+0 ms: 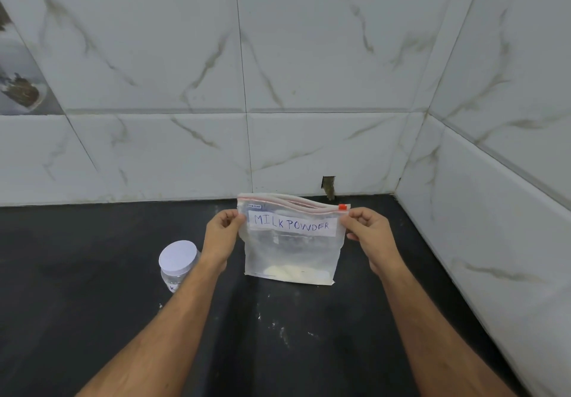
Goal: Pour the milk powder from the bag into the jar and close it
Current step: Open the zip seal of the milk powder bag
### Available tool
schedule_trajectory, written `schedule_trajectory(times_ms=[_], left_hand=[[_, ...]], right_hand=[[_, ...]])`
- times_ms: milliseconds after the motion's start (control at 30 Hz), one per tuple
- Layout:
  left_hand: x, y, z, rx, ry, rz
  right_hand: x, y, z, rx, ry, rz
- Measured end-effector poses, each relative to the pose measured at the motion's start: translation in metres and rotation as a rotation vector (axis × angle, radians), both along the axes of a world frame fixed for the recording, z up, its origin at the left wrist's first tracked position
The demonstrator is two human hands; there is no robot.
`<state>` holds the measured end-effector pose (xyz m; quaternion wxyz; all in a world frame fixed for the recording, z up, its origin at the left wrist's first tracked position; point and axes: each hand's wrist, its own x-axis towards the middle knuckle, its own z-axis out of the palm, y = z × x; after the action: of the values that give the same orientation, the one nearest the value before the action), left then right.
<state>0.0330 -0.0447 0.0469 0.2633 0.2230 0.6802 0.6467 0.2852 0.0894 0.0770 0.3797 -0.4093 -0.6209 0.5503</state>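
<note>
Both hands pinch the bag's upper corners, holding it upright over the dark surface. At the left stands the jar, clear with a white lid still on, just beside the left forearm and apart from the bag. The left hand has its grip closed on the bag's top left edge, thumb in front and fingers behind. The bag is clear plastic with a white label reading MILK POWDER; its zip strip looks parted and wavy along the top, and a small heap of pale powder lies in its bottom, which sits on or just above the surface, I cannot tell which. An orange slider sits at the far right end of the zip. The right hand has its grip closed on the top right edge just below that slider. White specks dot the surface nearer the camera. Marbled tiles cover the walls behind and at the right.
</note>
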Motion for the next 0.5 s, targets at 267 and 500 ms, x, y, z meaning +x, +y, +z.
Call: schedule_trajectory(times_ms=[267,500], left_hand=[[0.046,0.033,0.065,0.082,1.067,0.073],[0.09,0.081,0.093,-0.303,1.215,-0.502]], right_hand=[[-0.006,0.006,0.013,0.066,0.022,0.012],[-0.01,0.003,0.014,0.075,0.046,0.026]])
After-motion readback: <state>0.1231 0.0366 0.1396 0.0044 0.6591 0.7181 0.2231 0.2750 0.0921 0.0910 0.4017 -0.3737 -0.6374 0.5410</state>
